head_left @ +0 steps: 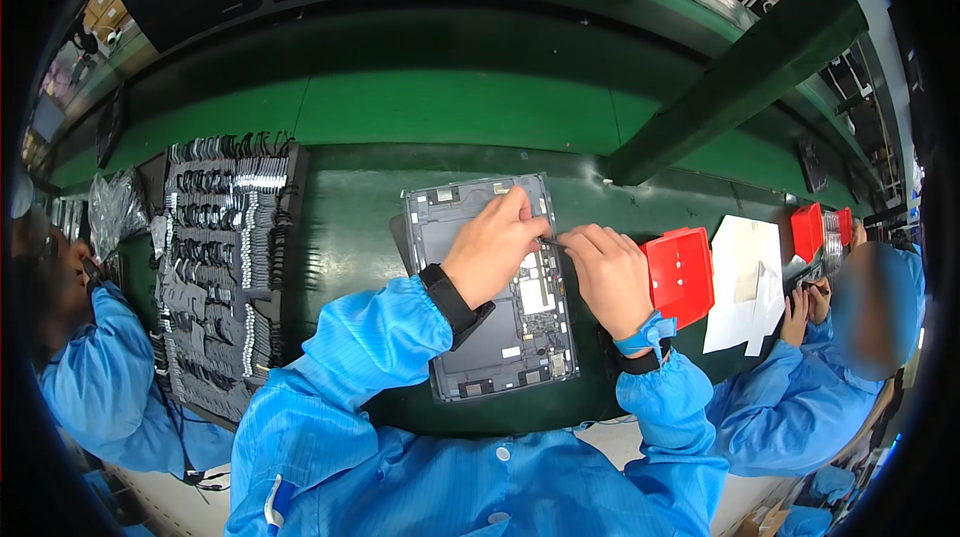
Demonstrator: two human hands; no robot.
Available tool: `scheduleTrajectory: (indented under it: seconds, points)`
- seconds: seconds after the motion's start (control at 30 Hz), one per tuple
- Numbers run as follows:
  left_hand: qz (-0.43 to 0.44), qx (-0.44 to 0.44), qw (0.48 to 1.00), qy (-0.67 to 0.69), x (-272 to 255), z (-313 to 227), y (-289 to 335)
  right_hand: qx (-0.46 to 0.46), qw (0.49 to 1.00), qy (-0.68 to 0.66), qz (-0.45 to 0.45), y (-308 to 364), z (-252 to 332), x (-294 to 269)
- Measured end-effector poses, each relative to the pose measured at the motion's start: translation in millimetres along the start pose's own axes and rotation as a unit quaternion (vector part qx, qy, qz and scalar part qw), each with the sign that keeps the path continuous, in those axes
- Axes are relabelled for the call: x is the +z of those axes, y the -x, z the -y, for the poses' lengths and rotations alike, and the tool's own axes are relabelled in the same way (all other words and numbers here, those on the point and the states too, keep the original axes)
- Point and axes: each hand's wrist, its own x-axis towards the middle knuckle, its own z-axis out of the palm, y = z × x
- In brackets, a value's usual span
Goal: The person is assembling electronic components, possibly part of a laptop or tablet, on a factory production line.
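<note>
- Laptop-style chassis (pixel 497 312), grey and opened up, lies flat on the green bench (pixel 350 192), right in front of the wearer and under both hands;
- left hand (pixel 490 252) has thumb and fingers bunched narrow over its upper right part; can't tell whether they're actually gripping anything;
- right hand (pixel 610 272) is pinched on a slim dark piece (pixel 552 241); tool or cable, too small to say;
- handling guess: light and fairly stiff, though thin enough to flex if you hoist it by one corner;
- exposed parts (pixel 537 297) down its right side look fragile; I'd keep fingertips off those, tbh;
- best hold is probably the outer edges, a palm each side; smooth surfaces might slide, so brace it
</note>
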Motion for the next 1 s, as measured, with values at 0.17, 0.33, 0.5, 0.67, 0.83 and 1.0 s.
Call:
scheduleTrajectory:
  seconds: [0.17,0.33,0.5,0.67,0.83,1.0]
  points:
    - [-0.004,-0.005,1.000,0.001,1,-2,0,0.008,1.000,-0.008,-0.011,1,1,2]
    - [-0.008,0.001,1.000,-0.001,1,-1,0,-0.001,1.000,-0.013,-0.017,0,1,3]
    - [-0.001,0.002,1.000,-0.010,1,-1,-2,-0.029,0.999,-0.003,-0.021,1,-2,5]
    - [0.005,0.007,1.000,-0.020,4,-1,-2,-0.005,0.999,0.022,-0.031,7,6,11]
    - [0.012,-0.024,1.000,-0.014,3,-3,0,0.013,0.999,0.007,-0.044,9,5,11]
    - [0.013,-0.014,1.000,-0.021,4,-3,-2,0.013,0.997,-0.012,-0.075,9,2,14]
